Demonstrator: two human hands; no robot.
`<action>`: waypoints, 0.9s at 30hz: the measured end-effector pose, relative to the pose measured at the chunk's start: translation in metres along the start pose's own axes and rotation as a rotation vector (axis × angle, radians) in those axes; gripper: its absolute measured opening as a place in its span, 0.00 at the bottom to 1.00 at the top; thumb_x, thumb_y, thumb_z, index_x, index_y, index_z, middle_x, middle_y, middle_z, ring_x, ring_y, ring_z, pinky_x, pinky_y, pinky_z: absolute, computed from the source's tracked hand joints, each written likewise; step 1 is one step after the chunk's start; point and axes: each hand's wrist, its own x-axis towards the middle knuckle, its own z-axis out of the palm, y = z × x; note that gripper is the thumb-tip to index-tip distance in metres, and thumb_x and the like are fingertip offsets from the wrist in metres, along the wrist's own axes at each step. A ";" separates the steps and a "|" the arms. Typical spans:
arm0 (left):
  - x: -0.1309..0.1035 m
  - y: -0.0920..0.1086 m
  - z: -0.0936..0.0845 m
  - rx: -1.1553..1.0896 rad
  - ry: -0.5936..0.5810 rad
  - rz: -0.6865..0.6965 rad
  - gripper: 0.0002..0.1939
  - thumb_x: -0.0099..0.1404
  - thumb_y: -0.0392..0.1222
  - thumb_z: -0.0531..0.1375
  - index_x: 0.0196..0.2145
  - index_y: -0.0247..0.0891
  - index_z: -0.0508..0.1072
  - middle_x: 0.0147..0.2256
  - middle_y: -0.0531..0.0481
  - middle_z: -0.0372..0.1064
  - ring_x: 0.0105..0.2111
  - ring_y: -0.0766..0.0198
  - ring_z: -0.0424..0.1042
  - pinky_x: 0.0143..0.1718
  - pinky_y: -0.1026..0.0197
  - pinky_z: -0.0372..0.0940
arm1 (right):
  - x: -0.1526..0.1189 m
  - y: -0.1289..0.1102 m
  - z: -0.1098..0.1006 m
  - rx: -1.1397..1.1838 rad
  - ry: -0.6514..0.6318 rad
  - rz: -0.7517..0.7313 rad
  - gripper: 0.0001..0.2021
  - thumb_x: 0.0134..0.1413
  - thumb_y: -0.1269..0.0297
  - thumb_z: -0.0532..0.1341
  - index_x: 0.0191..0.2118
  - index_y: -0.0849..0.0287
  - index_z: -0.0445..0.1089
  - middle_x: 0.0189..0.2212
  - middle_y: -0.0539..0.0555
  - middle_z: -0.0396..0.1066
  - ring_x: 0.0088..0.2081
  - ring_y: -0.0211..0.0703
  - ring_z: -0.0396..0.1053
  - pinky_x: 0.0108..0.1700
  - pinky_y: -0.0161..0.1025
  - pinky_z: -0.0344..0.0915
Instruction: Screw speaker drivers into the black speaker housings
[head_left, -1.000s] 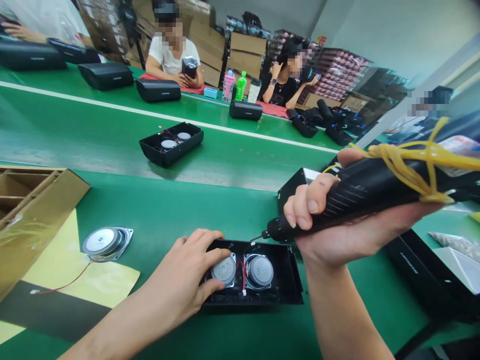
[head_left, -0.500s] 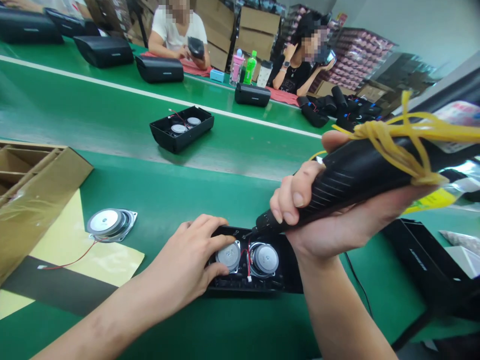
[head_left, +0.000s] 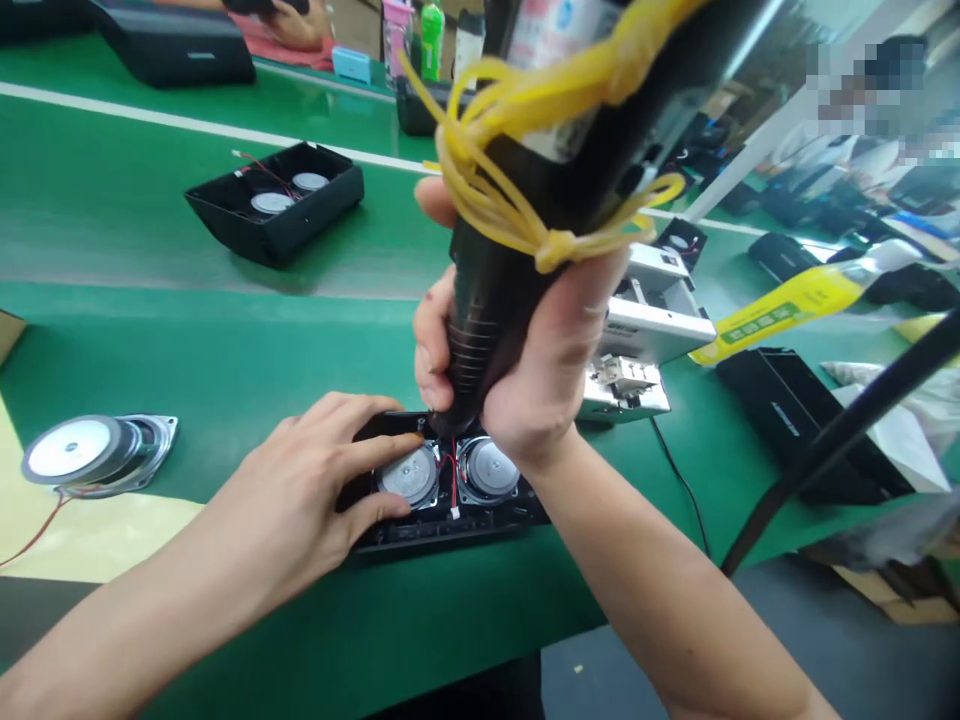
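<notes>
My right hand (head_left: pixel 551 375) is wrapped round a black electric screwdriver (head_left: pixel 491 310) with yellow rubber bands tied about its body. The tool points steeply down into a black speaker housing (head_left: pixel 457 538); its tip is hidden behind the fingers and the tool's nose. Inside the housing sit two round silver speaker drivers, the left driver (head_left: pixel 407 478) and the right driver (head_left: pixel 491 470), with a red wire and white plug between them. My left hand (head_left: pixel 322 475) spans the housing's left end, its index finger and thumb closed round the left driver.
A loose driver (head_left: pixel 79 450) with a red wire lies at left on yellow paper (head_left: pixel 142 540). Beyond stands another open housing (head_left: pixel 300 225). To the right are a white metal device (head_left: pixel 660 320), a yellow-labelled bottle (head_left: pixel 787 305), a black housing (head_left: pixel 802 425) and a dark cable (head_left: pixel 840 430).
The view has swung to the right. The screwdriver has tilted from slanting to nearly upright, still in my right hand. My left hand keeps its place on the left driver.
</notes>
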 end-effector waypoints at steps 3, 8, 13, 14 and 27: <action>0.001 0.000 -0.001 0.034 -0.006 0.004 0.27 0.74 0.68 0.51 0.54 0.53 0.80 0.59 0.45 0.73 0.56 0.44 0.73 0.47 0.41 0.75 | 0.000 0.000 0.000 -0.036 -0.016 0.012 0.36 0.57 0.23 0.50 0.48 0.51 0.69 0.18 0.40 0.62 0.15 0.34 0.57 0.17 0.34 0.57; 0.000 0.001 -0.002 0.058 -0.027 0.009 0.28 0.74 0.69 0.50 0.55 0.54 0.80 0.59 0.47 0.74 0.57 0.43 0.74 0.46 0.41 0.76 | 0.000 0.004 -0.004 -0.016 -0.034 0.029 0.28 0.58 0.27 0.55 0.37 0.50 0.62 0.19 0.40 0.62 0.16 0.33 0.58 0.19 0.34 0.60; 0.000 0.001 -0.002 0.065 -0.025 0.003 0.29 0.75 0.69 0.49 0.55 0.53 0.80 0.60 0.46 0.73 0.58 0.42 0.73 0.46 0.41 0.76 | 0.001 0.009 -0.008 0.053 -0.080 0.016 0.13 0.66 0.47 0.54 0.36 0.49 0.61 0.20 0.36 0.63 0.18 0.31 0.58 0.18 0.30 0.60; 0.000 0.001 -0.002 0.059 -0.030 -0.001 0.29 0.75 0.69 0.49 0.54 0.53 0.80 0.60 0.46 0.73 0.58 0.42 0.73 0.46 0.41 0.75 | 0.002 0.009 -0.009 0.056 -0.101 0.019 0.11 0.67 0.51 0.52 0.36 0.49 0.61 0.20 0.36 0.63 0.18 0.31 0.58 0.18 0.30 0.60; 0.002 0.002 -0.008 0.036 -0.085 -0.005 0.19 0.72 0.56 0.61 0.55 0.48 0.80 0.58 0.42 0.71 0.57 0.41 0.72 0.49 0.37 0.74 | -0.005 0.021 -0.005 0.006 -0.087 0.024 0.22 0.58 0.34 0.55 0.38 0.47 0.65 0.21 0.41 0.59 0.19 0.35 0.58 0.20 0.37 0.59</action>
